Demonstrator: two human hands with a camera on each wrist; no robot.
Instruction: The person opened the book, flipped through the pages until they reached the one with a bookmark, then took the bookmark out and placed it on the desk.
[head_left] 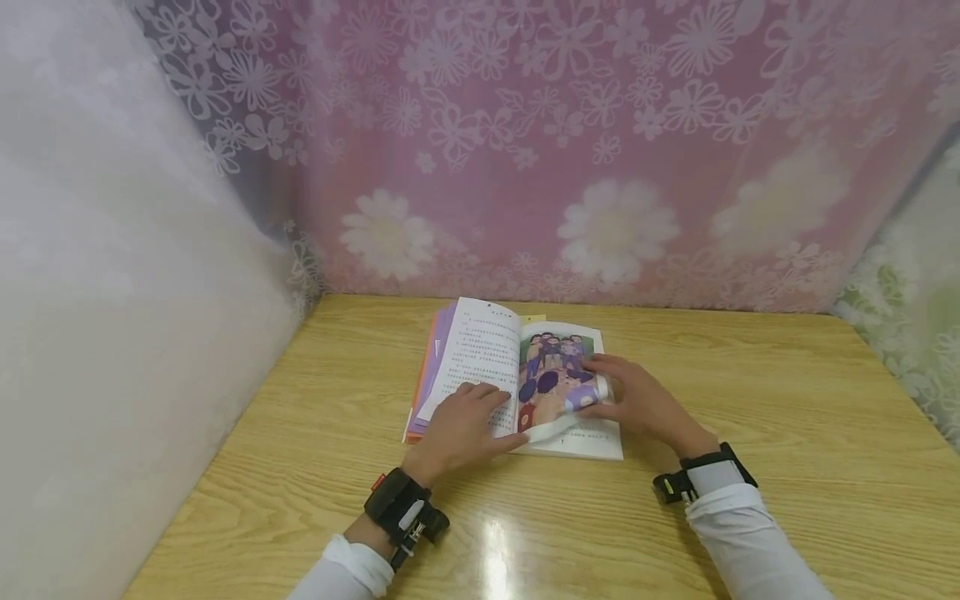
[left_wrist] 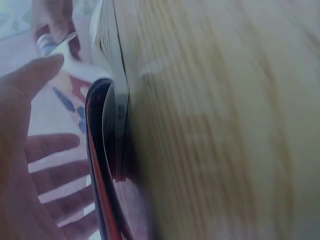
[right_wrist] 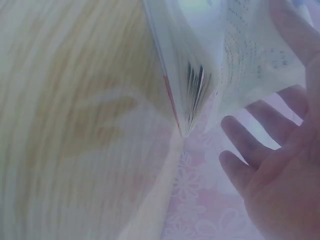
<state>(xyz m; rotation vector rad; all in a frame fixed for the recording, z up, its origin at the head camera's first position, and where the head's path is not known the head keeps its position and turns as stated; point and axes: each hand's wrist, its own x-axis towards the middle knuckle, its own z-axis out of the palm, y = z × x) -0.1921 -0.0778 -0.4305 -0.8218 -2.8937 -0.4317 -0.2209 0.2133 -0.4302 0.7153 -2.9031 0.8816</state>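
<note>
An open book (head_left: 483, 333) lies on the wooden table, its left page full of printed text. On its right side is an illustrated page (head_left: 551, 358) showing a group of figures; its lower right part is lifted and curled, with printed text beneath it. My left hand (head_left: 461, 429) rests on the left page, fingers spread and thumb reaching toward the fold. At the outer edge of the illustrated page, my right hand (head_left: 641, 400) pinches the paper between thumb and fingers. In the right wrist view the raised page (right_wrist: 255, 55) passes between that thumb and the fingers.
Purple and orange cover edges (head_left: 427, 367) stick out at the book's left. A small yellow piece (head_left: 534, 317) shows behind its top edge. The wooden table (head_left: 780, 392) extends around the book. Pink floral cloth (head_left: 487, 167) hangs behind, with pale cloth at both sides.
</note>
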